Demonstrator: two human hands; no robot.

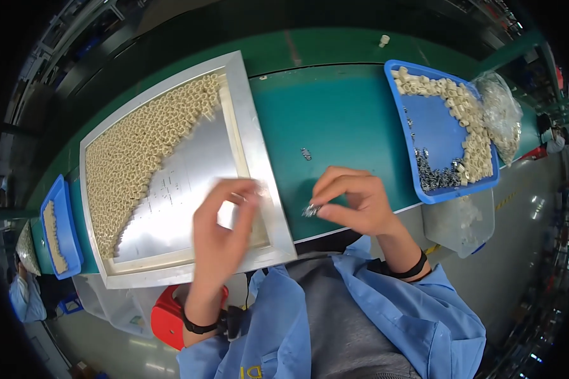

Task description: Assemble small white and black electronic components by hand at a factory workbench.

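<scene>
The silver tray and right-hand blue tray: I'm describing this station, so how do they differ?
The silver tray looks larger than the right-hand blue tray. The silver tray has cream pieces packed tightly together; the right-hand blue tray holds them loosely heaped, along with small metal parts. Both rest on the green table and show some bare bottom.

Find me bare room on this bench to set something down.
Mostly the green tabletop between the metal tray and the right blue tray, beyond your right hand; one small metal piece lies there. Crowded: the metal tray's left, packed with cream pieces, and the blue tray's right side.
</scene>
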